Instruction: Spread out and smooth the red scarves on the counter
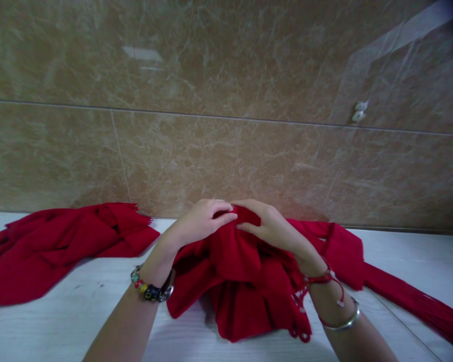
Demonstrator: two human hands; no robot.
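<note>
A bunched red fringed scarf (237,261) is in front of me, its folds hanging down onto the white surface. My left hand (206,219) pinches its top edge from the left, thumb toward the middle. From the right, my right hand (270,224) grips the same gathered top, its fingers curled over the cloth. The two hands nearly meet, and the fingertips are partly hidden in the fabric. Small looped fringe shows at the scarf's lower right, below my right wrist.
Another red fringed cloth (71,246) lies crumpled at the left. To the right, a flat red fabric piece (343,254) leads into long red strands (415,296). A brown marbled tile wall (211,156) rises behind the white surface (109,296). A small white cat-shaped hook (360,111) is on the wall.
</note>
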